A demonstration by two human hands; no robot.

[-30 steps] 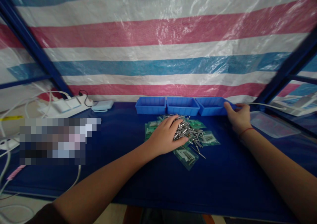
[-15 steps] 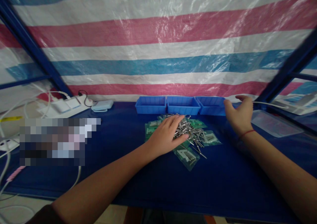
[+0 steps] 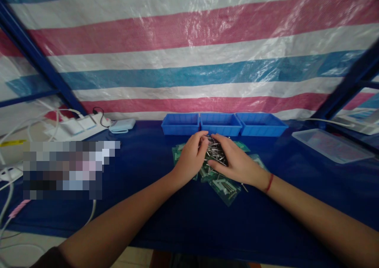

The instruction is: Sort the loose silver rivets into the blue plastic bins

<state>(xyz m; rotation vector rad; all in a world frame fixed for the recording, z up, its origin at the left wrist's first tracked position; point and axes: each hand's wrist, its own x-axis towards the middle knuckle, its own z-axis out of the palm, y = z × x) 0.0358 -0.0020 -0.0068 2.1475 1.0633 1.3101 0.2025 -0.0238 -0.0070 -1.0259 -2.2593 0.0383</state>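
Observation:
A pile of silvery metal screws or pins (image 3: pixel 215 151) lies on several small clear-green bags on the blue table. My left hand (image 3: pixel 193 154) touches the pile's left side, its fingers curved and the thumb apart from them. At the right side, my right hand (image 3: pixel 237 159) rests with thumb and fingers spread around the pile. Both hands cup the loose pieces between them without a grip on any. Nearest me lies a bag (image 3: pixel 226 190) with white and metal pieces inside. The hands hide part of the pile and some bags.
Three blue bins (image 3: pixel 220 125) stand in a row behind the pile. A translucent lid or tray (image 3: pixel 331 145) lies at the right. At the left are a light blue case (image 3: pixel 122 126), a power strip (image 3: pixel 78 128), cables and a blurred-out area.
My right hand has moved left from beside the right bin to the pile. My left hand has shifted slightly left, its fingers more curved. The right bin is now fully in view.

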